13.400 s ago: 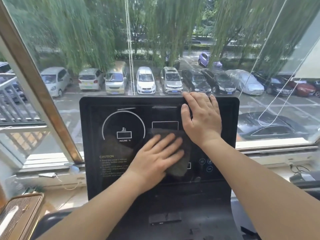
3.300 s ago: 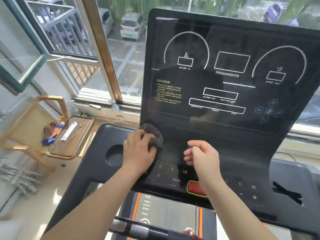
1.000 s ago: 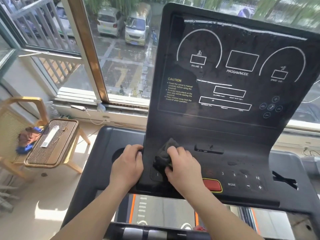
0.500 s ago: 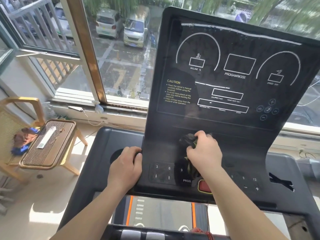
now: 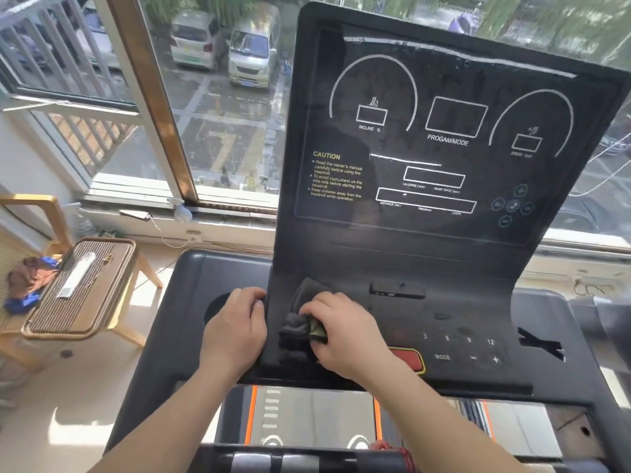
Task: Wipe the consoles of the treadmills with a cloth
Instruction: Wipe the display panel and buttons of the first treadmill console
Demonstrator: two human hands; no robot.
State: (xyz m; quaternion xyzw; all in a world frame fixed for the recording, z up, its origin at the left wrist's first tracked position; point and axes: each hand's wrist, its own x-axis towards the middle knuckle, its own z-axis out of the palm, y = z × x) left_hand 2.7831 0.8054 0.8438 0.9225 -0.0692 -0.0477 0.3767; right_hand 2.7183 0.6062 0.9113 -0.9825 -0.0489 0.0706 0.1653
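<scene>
Head camera: right hand (image 5: 345, 336) grips the bunched dark cloth (image 5: 300, 312), pressing it onto the treadmill console (image 5: 444, 261) down at seven o'clock, over the keypad. Left hand (image 5: 235, 329), at nine o'clock of the cloth, curls its fingers round the console's left edge. Red button (image 5: 409, 359) sits at four o'clock of the right hand.

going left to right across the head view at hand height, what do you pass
slatted tray, left hand gripping the console edge, cloth, right hand, red button, MODE key, plus key
</scene>
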